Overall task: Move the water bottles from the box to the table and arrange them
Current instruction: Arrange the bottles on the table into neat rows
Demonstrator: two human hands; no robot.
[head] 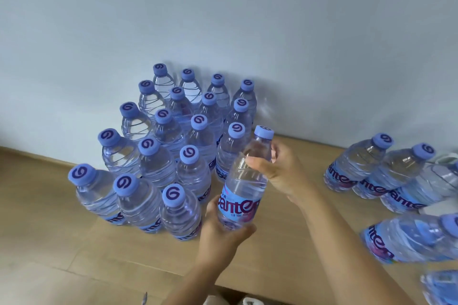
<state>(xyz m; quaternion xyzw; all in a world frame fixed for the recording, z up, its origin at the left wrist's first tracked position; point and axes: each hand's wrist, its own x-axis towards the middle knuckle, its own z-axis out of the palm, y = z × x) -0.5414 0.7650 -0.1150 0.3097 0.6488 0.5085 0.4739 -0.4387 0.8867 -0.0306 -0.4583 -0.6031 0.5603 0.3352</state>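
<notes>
My two forearms are bare, no sleeves, no watch, no rings on my left grip [220,228] or right grip [277,171]; nails short and unpainted.

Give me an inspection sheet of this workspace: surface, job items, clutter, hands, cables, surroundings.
Surface: wooden table, pushed against the wall.
Job's things: grid of bottles standing upright in rows, caps on; held bottle tilted at the grid's right edge; loose bottles at right, ungrouped; box not in view.
Clutter: white object behind the loose bottles, too hidden to identify.
Grippers: left hand grips the held bottle's base; right hand grips its shoulder.
Cables: nothing seen.
Surroundings: plain pale wall behind the table.
</notes>
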